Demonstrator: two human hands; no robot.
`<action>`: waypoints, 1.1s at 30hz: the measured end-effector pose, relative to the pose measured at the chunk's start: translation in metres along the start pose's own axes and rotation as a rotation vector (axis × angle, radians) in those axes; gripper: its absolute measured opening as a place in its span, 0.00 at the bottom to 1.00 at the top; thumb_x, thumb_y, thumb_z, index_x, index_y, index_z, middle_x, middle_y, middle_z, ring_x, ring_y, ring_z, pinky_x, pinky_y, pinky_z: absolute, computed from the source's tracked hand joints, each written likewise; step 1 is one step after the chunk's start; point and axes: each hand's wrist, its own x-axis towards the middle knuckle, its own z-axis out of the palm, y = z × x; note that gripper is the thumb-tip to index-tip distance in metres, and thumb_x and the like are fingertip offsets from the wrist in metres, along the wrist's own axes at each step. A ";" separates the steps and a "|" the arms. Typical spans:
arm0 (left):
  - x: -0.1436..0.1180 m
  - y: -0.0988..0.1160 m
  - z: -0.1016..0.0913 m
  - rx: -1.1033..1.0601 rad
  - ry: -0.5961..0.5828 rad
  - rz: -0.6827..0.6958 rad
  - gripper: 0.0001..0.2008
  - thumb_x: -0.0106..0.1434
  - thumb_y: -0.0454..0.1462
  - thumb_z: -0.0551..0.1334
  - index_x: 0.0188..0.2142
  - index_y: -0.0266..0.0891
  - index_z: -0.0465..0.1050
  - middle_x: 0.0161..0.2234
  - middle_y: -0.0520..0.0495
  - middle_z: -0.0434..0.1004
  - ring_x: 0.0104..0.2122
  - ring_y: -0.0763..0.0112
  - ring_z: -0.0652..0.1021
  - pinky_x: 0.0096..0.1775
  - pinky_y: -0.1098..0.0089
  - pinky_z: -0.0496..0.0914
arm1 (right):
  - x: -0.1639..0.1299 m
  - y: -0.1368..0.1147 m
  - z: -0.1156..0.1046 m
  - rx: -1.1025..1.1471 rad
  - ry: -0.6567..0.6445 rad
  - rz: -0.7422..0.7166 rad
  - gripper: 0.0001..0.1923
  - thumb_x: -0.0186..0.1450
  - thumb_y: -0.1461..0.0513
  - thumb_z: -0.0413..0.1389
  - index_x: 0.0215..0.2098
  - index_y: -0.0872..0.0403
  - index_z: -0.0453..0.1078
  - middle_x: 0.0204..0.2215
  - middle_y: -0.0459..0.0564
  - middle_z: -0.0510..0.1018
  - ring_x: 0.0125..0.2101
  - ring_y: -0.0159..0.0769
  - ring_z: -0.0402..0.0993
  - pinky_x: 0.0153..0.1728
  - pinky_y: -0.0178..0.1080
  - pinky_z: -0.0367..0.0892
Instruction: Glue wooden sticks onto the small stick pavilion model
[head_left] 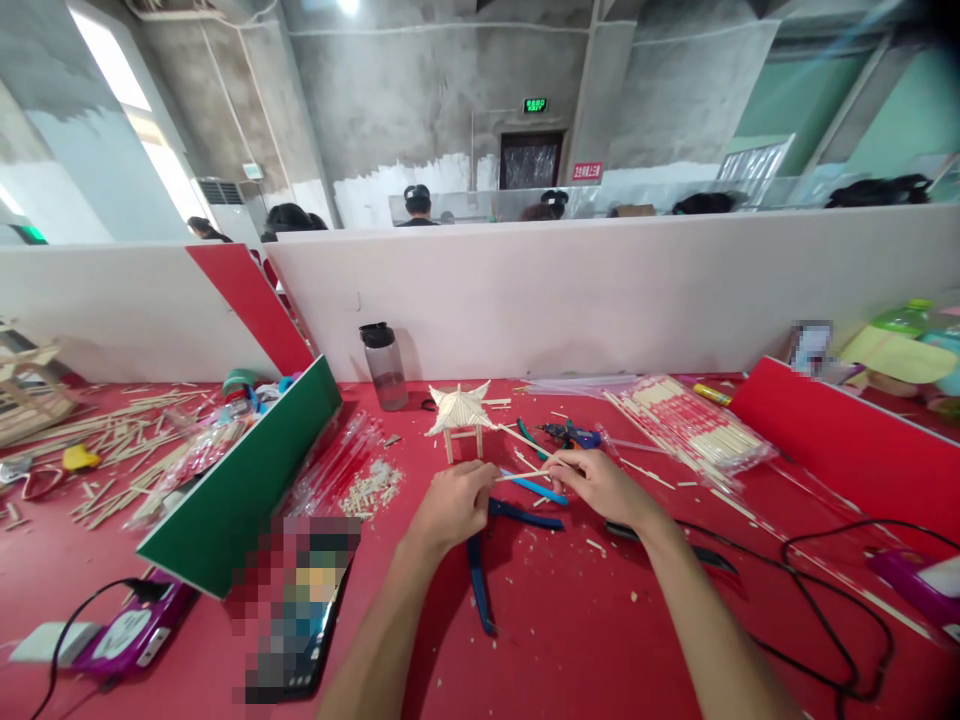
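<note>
Pinching a thin wooden stick (525,474) between both hands, I am keeping my left hand (452,507) closed on its near end and my right hand (600,483) gripping its far end with the fingertips. Just beyond my knuckles the small stick pavilion (459,413) is standing upright on its posts, its star-shaped roof already built (so the bulk of the model looks finished to me). I judge that I am fitting one of the later pieces, since this stick is not yet joined to anything. Directly under my left hand the blue-handled cutters (486,560) are lying open on the red table (570,640), with offcuts scattered around. Further right of my right hand, packets of fresh sticks (694,425) are waiting, so more pieces may remain.
</note>
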 end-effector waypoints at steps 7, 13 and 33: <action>0.001 0.008 0.006 0.182 -0.062 0.001 0.14 0.73 0.39 0.50 0.42 0.42 0.75 0.34 0.45 0.82 0.33 0.63 0.81 0.31 0.71 0.66 | 0.007 -0.008 0.018 -0.037 -0.037 -0.042 0.24 0.72 0.48 0.47 0.28 0.54 0.70 0.24 0.45 0.72 0.22 0.32 0.61 0.26 0.35 0.55; -0.001 0.013 0.003 0.287 -0.149 0.031 0.17 0.67 0.30 0.53 0.52 0.46 0.71 0.37 0.47 0.82 0.32 0.64 0.81 0.27 0.71 0.61 | 0.008 -0.012 0.023 0.049 -0.037 -0.038 0.24 0.72 0.47 0.46 0.32 0.55 0.73 0.27 0.48 0.76 0.27 0.36 0.69 0.32 0.36 0.62; -0.001 0.016 0.003 0.013 0.020 -0.090 0.08 0.70 0.35 0.50 0.40 0.44 0.67 0.27 0.52 0.76 0.28 0.67 0.78 0.30 0.71 0.60 | -0.006 -0.003 -0.004 0.236 -0.067 0.058 0.23 0.71 0.47 0.47 0.51 0.54 0.68 0.23 0.43 0.73 0.18 0.30 0.63 0.21 0.33 0.59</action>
